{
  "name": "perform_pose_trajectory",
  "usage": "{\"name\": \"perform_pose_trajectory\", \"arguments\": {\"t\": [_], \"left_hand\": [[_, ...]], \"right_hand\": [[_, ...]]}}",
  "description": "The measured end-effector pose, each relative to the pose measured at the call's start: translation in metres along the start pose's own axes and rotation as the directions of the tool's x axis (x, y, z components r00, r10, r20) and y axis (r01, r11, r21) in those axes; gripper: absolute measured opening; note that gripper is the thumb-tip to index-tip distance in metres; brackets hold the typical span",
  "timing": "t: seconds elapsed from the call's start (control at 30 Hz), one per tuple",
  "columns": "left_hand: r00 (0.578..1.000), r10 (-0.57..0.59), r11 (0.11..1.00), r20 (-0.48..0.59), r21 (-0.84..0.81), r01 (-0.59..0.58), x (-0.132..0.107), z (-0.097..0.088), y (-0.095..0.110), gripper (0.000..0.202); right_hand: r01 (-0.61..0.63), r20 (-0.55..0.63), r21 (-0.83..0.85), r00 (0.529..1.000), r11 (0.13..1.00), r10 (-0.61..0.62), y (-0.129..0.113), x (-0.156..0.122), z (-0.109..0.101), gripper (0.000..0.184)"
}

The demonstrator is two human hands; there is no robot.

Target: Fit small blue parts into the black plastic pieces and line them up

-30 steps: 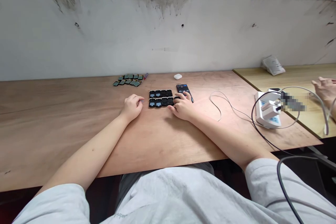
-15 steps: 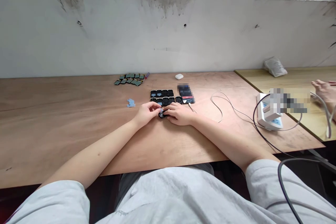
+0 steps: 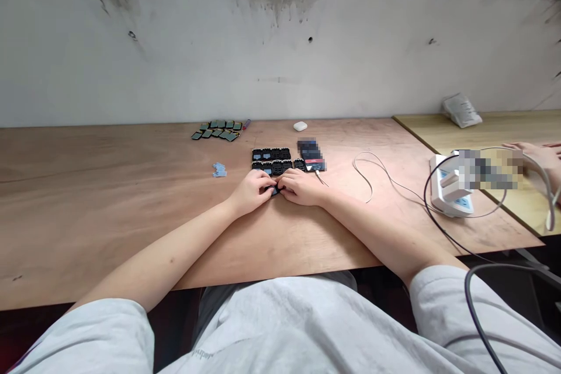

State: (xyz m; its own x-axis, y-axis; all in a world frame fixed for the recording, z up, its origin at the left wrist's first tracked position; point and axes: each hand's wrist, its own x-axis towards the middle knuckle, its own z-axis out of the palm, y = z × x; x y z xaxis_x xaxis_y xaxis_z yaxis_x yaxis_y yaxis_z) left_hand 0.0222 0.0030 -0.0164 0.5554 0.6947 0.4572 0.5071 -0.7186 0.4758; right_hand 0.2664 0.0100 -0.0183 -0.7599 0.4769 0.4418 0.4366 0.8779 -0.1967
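A small black plastic case part (image 3: 276, 190) with a pale blue piece on it lies between my hands, low over the table. My left hand (image 3: 251, 193) grips it from the left, fingers closed at the blue piece. From the right, my right hand (image 3: 302, 187) holds the same part with bent fingers. Just beyond my hands stand two rows of similar black parts (image 3: 271, 154), some with blue pieces in them. Left of these lies a small pile of pale blue pieces (image 3: 220, 170). My fingers hide much of the held part.
Several dark square parts with grey-green faces (image 3: 215, 130) lie near the wall beside a small purple-red tool (image 3: 246, 124). A white earphone case (image 3: 300, 126), a phone (image 3: 312, 155) on a white cable and a power strip (image 3: 451, 201) are rightward. Another person's hand (image 3: 537, 158) is far right.
My left fingers have moved slightly right over the black part, and the blue piece now lies against it. My right fingers have drawn together. The other person's hand has shifted left.
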Motion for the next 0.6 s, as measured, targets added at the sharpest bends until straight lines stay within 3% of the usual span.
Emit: {"name": "perform_pose_trajectory", "arguments": {"t": [0.33,0.6], "left_hand": [[0.981,0.148,0.978,0.126,0.128,-0.164,-0.004,-0.010,-0.004,0.038],[0.974,0.162,0.973,0.156,0.140,-0.185,-0.005,-0.011,-0.009,0.023]], "right_hand": [[-0.017,0.007,0.026,1.000,1.000,0.017,0.004,0.000,0.000,0.013],[-0.010,0.008,0.024,1.000,1.000,0.010,0.004,0.000,-0.001,0.014]]}}
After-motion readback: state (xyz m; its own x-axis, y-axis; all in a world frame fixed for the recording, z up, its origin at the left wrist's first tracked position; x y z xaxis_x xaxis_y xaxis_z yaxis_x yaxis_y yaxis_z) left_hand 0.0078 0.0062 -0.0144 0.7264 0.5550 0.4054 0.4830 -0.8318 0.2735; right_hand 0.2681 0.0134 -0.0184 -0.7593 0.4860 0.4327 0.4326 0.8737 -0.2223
